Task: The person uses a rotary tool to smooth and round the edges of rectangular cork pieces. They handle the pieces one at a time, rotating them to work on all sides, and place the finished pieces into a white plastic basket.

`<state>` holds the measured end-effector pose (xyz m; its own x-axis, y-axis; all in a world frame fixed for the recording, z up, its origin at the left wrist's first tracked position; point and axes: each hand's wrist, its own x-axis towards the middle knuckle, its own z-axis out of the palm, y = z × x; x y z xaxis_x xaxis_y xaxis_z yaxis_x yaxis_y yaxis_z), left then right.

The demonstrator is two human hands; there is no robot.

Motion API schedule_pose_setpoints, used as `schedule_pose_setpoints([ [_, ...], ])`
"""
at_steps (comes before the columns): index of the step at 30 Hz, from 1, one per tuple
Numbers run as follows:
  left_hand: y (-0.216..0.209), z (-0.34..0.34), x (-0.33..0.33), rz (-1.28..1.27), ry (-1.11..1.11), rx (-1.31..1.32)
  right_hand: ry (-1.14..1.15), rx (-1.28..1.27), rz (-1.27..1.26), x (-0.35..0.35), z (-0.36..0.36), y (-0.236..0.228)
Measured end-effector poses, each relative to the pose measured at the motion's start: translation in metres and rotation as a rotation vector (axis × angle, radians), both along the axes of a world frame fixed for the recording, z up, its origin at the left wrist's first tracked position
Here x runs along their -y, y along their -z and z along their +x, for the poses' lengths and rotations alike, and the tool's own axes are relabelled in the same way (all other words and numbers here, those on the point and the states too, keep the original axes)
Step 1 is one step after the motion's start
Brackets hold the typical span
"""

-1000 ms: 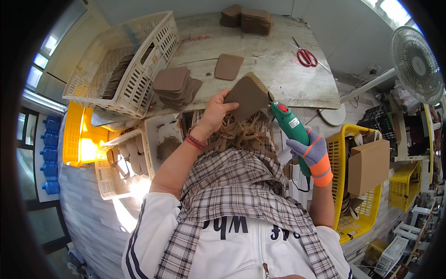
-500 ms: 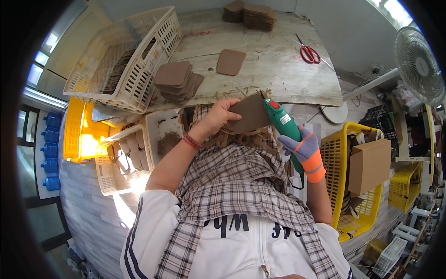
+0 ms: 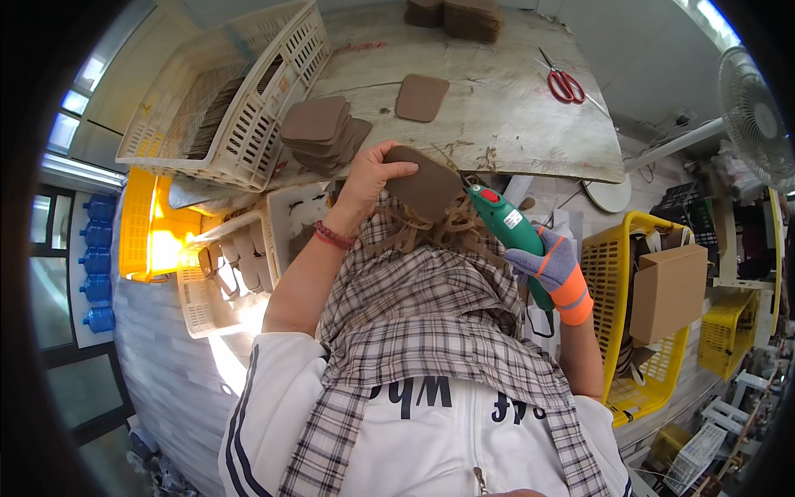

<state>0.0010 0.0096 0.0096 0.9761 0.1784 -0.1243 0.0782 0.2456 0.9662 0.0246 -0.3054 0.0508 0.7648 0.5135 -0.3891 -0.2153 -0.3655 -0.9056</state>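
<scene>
My bare left hand (image 3: 370,180) pinches a brown rounded pad (image 3: 425,185) by its upper left edge, thumb on top. My right hand (image 3: 548,263), in a grey and orange glove, is wrapped round green electric scissors (image 3: 502,214) with a red button. Their dark blade tip sits at the pad's right edge; whether the blades are parted is too small to tell. Curled brown trimmings (image 3: 414,236) lie on the plaid apron (image 3: 389,290) below the pad. A stack of brown pads (image 3: 315,124) and a single pad (image 3: 422,98) rest on the table.
The worn table (image 3: 489,99) also bears red-handled scissors (image 3: 566,86) and more stacked pads (image 3: 472,20). A white crate (image 3: 248,137) stands at its left. Yellow baskets (image 3: 609,273) flank me, the right one holding a cardboard box (image 3: 669,294). A fan (image 3: 754,103) stands far right.
The pad has turned in my left hand and now slants down to the right. The electric scissors stay at its right edge. The whole view has shifted slightly.
</scene>
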Motion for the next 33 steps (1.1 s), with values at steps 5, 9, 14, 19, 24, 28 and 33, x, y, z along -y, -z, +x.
schedule_pose_setpoints([
  [5,-0.003,-0.001,0.001,0.028,0.038,-0.031,-0.041,0.030,0.012,0.000,0.000,0.006],
  [9,-0.002,0.000,0.003,0.092,0.113,-0.043,-0.038,0.031,0.000,-0.002,-0.003,0.010],
  [14,-0.005,0.000,0.012,0.175,0.239,-0.097,-0.062,0.095,-0.050,-0.007,-0.003,0.013],
  [19,-0.002,0.003,0.018,0.167,0.378,-0.180,-0.088,0.139,-0.112,-0.016,-0.001,0.008],
  [24,0.004,0.008,0.022,0.168,0.418,-0.188,-0.036,0.075,0.052,-0.032,0.001,0.008],
  [28,0.005,0.007,0.009,-0.120,0.035,-0.154,0.183,0.078,0.116,-0.025,0.012,0.022],
  [33,0.005,-0.005,-0.001,-0.411,-0.322,-0.017,0.201,0.068,0.058,-0.018,0.005,0.030],
])
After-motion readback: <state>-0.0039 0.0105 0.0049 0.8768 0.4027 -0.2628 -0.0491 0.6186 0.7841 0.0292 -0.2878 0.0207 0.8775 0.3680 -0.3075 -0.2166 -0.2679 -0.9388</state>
